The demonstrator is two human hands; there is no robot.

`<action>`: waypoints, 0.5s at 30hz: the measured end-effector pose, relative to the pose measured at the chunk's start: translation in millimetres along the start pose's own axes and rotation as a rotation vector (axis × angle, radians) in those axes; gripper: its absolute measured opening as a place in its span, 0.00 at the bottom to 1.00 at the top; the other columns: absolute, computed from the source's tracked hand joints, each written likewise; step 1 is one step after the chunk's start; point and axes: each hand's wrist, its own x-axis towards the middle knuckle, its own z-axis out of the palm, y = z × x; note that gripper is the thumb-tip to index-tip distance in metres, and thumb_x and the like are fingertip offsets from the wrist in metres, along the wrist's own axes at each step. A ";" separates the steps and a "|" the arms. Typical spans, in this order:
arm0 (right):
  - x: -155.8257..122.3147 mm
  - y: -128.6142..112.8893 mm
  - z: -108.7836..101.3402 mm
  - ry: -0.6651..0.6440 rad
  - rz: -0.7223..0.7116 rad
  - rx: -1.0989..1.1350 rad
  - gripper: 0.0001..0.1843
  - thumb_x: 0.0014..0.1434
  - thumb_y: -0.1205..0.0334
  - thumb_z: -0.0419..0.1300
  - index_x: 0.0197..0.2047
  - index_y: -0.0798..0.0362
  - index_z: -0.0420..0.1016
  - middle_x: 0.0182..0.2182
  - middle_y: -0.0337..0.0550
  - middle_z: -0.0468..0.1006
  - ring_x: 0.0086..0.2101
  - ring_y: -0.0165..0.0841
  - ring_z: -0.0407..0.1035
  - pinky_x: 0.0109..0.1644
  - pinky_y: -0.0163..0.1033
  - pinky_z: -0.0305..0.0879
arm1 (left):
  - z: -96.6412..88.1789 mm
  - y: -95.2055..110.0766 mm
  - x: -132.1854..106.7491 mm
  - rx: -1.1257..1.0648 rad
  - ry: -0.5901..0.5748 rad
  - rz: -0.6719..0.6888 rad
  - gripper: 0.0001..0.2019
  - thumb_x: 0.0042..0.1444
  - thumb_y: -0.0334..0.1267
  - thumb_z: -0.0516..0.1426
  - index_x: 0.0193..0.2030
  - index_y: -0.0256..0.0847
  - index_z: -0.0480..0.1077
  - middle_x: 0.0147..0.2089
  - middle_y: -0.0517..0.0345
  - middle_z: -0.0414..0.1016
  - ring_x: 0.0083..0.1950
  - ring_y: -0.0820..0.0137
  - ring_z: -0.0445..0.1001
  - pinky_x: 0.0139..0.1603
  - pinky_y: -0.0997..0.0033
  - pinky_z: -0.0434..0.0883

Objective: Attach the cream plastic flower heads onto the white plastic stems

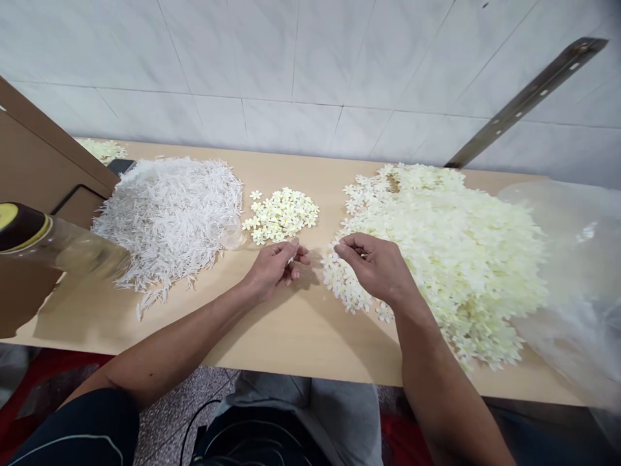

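Observation:
My left hand (pixel 277 266) is over the middle of the table, thumb against curled fingers. A small whitish bit shows between them, too small to name. Just behind it lies a small pile of white artificial flower heads (pixel 286 213) with yellowish centres. My right hand (pixel 373 264) pinches thumb and forefinger together at the left edge of a large heap of pale cream flower heads (pixel 466 239). What its fingertips hold, if anything, blends with the flowers behind. To the left is a heap of thin white stick-like pieces (pixel 169 213).
A clear jar (pixel 87 249) with a dark and yellow lid lies at the left, by a brown panel (pixel 43 142). A clear plastic bag (pixel 572 259) covers the table's right end. A metal bracket (pixel 524 103) slants up against the tiled wall (pixel 272 58).

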 end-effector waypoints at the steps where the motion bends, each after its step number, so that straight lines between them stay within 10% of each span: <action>1: 0.0 -0.8 -1.4 0.002 -0.009 -0.003 0.16 0.66 0.54 0.58 0.29 0.52 0.71 0.22 0.36 0.68 0.25 0.29 0.59 0.32 0.36 0.56 | -0.1 -0.8 0.2 -0.007 -0.005 -0.005 0.25 0.56 0.58 0.62 0.42 0.34 0.75 0.41 0.45 0.80 0.23 0.78 0.69 0.18 0.78 0.61; 15: -6.3 29.6 -50.7 0.177 0.004 -0.197 0.09 0.59 0.52 0.65 0.35 0.48 0.81 0.29 0.43 0.80 0.24 0.32 0.66 0.33 0.41 0.63 | -0.4 -3.5 0.7 -0.137 -0.048 0.008 0.14 0.60 0.44 0.62 0.43 0.34 0.75 0.46 0.43 0.79 0.31 0.72 0.77 0.30 0.72 0.72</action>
